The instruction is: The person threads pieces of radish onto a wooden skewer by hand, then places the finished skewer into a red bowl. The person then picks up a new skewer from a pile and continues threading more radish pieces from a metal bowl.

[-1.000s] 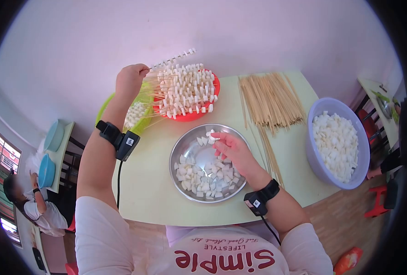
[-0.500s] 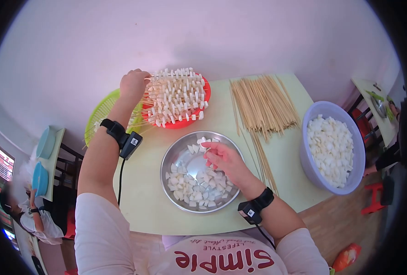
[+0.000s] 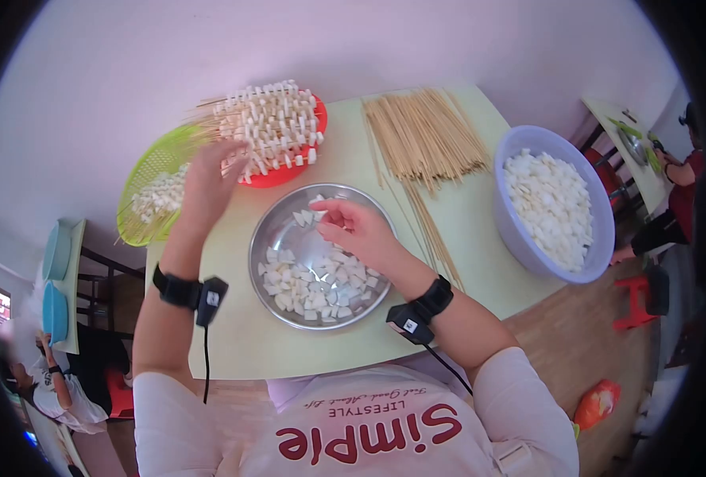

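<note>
My left hand (image 3: 211, 179) is open beside the red basket (image 3: 321, 119), fingers spread and nothing visible in them. Heaped on that basket are skewers threaded with white pieces (image 3: 277, 123). Over the round steel bowl (image 3: 256, 274), my right hand (image 3: 358, 232) is closed, thumb and forefinger brought near each other. A small white food piece shows at its fingertips, partly hidden. Loose cut white pieces (image 3: 313, 290) cover much of the bowl's near half, with a few at its far side.
More filled skewers (image 3: 162, 193) lie in a green basket (image 3: 142, 171) at the left. Bare bamboo skewers (image 3: 428, 135) are spread across the table's (image 3: 480, 270) back right. A purple tub (image 3: 516, 230) holds many white pieces. People sit or stand at other tables on both sides.
My left hand has left the skewer heap's far edge, come nearer and opened, letting go of a skewer. My right hand stays over the bowl. The whole view has shifted.
</note>
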Tool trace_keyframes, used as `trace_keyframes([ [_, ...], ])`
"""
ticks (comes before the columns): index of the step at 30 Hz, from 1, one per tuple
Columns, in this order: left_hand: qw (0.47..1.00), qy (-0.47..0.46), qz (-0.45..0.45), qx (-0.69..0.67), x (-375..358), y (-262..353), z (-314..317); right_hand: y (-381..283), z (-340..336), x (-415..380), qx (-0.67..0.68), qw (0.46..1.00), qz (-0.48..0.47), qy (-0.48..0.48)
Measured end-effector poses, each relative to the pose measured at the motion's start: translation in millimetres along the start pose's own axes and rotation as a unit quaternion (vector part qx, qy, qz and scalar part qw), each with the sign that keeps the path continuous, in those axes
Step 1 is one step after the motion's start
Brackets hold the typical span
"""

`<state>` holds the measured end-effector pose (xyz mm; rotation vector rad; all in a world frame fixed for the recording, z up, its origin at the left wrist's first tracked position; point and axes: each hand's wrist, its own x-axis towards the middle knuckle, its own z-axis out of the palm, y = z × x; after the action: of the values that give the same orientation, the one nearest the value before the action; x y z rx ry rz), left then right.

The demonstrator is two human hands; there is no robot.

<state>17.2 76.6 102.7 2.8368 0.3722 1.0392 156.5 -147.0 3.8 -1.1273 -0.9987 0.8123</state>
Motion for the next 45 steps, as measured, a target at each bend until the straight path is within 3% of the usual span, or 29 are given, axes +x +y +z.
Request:
trace_keyframes([
  [1, 0.995, -0.08, -0.026, -0.055, -12.7, 11.0, 3.2, -2.5, -1.1, 1.3, 0.014, 1.0, -0.011, -0.002],
  [6, 0.998, -0.056, -0.007, -0.026, -38.9, 62.0, 20.8, -25.6, -36.8, 11.9, -0.051, 0.993, -0.032, 0.098],
  [8, 0.998, -0.044, -0.005, -0.045, -41.0, 63.3, 28.0, -23.1, -63.5, 11.5, -0.16, 0.969, -0.011, 0.186],
  [9, 0.998, -0.041, -0.005, -0.048, -39.6, 59.6, 32.2, -27.1, -72.3, 4.2, -0.164, 0.969, -0.012, 0.186],
  [11, 0.998, -0.055, -0.02, -0.02, -37.8, 49.2, 38.2, -33.9, -86.2, -9.8, -0.37, 0.905, 0.071, 0.195],
  [12, 0.998, -0.052, -0.02, -0.021, -38.8, 43.5, 40.1, -35.0, -88.5, -16.4, -0.373, 0.904, 0.07, 0.195],
  [14, 0.994, -0.079, -0.018, -0.071, -39.0, 32.5, 40.4, -32.7, -89.0, -30.2, -0.53, 0.818, 0.152, 0.166],
  [15, 0.995, -0.076, -0.018, -0.068, -39.9, 30.3, 37.6, -29.5, -88.7, -36.7, -0.53, 0.819, 0.148, 0.165],
  [17, 0.999, 0.035, 0.015, -0.002, -44.4, 26.6, 30.6, -22.5, -87.1, -46.7, -0.592, 0.782, 0.138, 0.134],
  [21, 0.998, 0.0, -0.056, -0.028, -67.8, 8.5, 13.1, -24.1, -82.0, -52.2, -0.598, 0.778, 0.141, 0.133],
  [23, 0.996, -0.073, -0.054, -0.001, -78.6, 0.9, 4.1, -26.6, -80.8, -45.0, -0.524, 0.826, 0.092, 0.185],
  [24, 0.996, -0.066, -0.053, 0.005, -81.6, -2.4, 1.2, -30.8, -75.7, -40.2, -0.524, 0.827, 0.082, 0.185],
  [27, 0.995, -0.088, 0.011, 0.036, -92.9, -9.0, 2.0, -39.2, -55.2, -23.3, -0.482, 0.859, 0.032, 0.171],
  [29, 0.988, -0.08, 0.057, 0.115, -98.9, -11.1, 5.0, -32.9, -46.2, -4.2, -0.5, 0.854, -0.093, 0.112],
  [32, 0.982, -0.145, -0.012, 0.124, -100.1, -0.4, 3.6, -21.8, -42.6, 32.5, -0.559, 0.817, -0.132, 0.056],
  [40, 0.981, -0.138, -0.124, 0.048, -105.7, 1.2, 17.1, -0.6, -48.2, 120.1, -0.593, 0.799, -0.007, -0.1],
  [42, 0.995, -0.066, -0.027, 0.075, -104.0, -0.8, 18.7, 7.8, -50.2, 130.2, -0.596, 0.79, 0.026, -0.141],
  [45, 0.989, -0.105, -0.029, 0.099, -105.0, -9.7, 26.6, 19.8, -54.2, 136.6, -0.599, 0.787, -0.036, -0.146],
])
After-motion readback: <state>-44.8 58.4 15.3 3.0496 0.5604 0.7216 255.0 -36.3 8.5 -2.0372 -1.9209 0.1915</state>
